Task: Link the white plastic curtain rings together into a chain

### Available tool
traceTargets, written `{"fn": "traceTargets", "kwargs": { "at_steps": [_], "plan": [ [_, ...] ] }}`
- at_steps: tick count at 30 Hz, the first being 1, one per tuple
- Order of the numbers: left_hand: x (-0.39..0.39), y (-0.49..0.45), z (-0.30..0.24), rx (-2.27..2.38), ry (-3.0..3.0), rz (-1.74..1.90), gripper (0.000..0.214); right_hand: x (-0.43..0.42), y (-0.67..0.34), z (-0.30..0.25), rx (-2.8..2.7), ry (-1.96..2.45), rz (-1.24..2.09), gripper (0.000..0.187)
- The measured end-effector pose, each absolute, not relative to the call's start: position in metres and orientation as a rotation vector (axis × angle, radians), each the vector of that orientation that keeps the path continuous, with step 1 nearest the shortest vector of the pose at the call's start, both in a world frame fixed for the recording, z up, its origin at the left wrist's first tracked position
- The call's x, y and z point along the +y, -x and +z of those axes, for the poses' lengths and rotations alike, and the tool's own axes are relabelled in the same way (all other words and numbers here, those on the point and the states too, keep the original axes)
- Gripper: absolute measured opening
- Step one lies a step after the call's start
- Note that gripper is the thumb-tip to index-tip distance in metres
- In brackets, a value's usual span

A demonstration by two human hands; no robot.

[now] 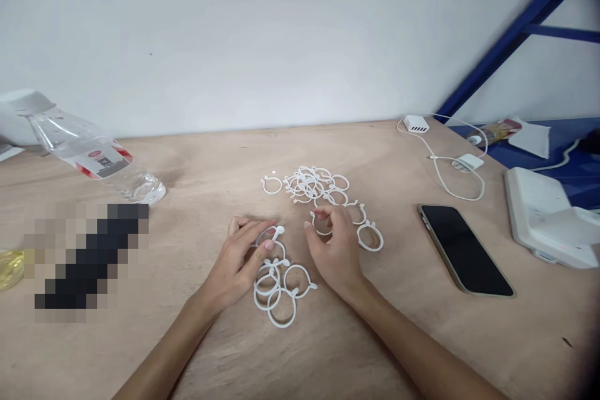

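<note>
Pinching a white ring (279, 232) in the left hand (244, 250), with thumb and fingertips closed on it, just past a small bunch of rings (294, 292) on the table (262, 369). Bending the fingers of the right hand (336, 250) by another ring (321, 234), but cannot tell if gripping or only touching it, with a big pile of rings (307, 184) just behind. Near a phone (464, 250) to the right and a bottle (96, 156) to the left.
</note>
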State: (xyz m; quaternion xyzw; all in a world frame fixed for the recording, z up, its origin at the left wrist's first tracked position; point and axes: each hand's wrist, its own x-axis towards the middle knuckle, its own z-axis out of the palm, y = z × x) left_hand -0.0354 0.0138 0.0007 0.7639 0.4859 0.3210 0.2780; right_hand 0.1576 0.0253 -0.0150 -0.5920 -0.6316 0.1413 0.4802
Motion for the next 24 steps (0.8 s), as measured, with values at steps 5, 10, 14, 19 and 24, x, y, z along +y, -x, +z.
{"fn": "traceTargets", "kwargs": {
  "at_steps": [5,10,14,19,24],
  "plan": [
    [0.0139,0.0353,0.001,1.307,-2.061,0.851,0.036,0.0255,-0.1551,-0.013,-1.791,1.651,0.278,0.019],
    [0.0131,0.034,0.0011,1.266,-2.118,0.861,0.032,0.024,-0.1555,-0.0113,-1.83,1.475,0.337,0.019],
    [0.0126,0.0325,0.0031,1.218,-2.206,0.865,0.029,0.0198,-0.1554,-0.0119,-1.744,1.193,0.527,0.032],
    [0.0126,0.0316,0.0025,1.271,-2.217,0.827,0.036,0.0164,-0.1535,-0.0138,-1.621,1.067,0.777,0.033],
    [0.0128,0.0329,-0.0034,1.342,-2.143,0.862,0.033,0.0161,-0.1526,-0.0154,-1.54,1.057,0.929,0.033]
  ]
}}
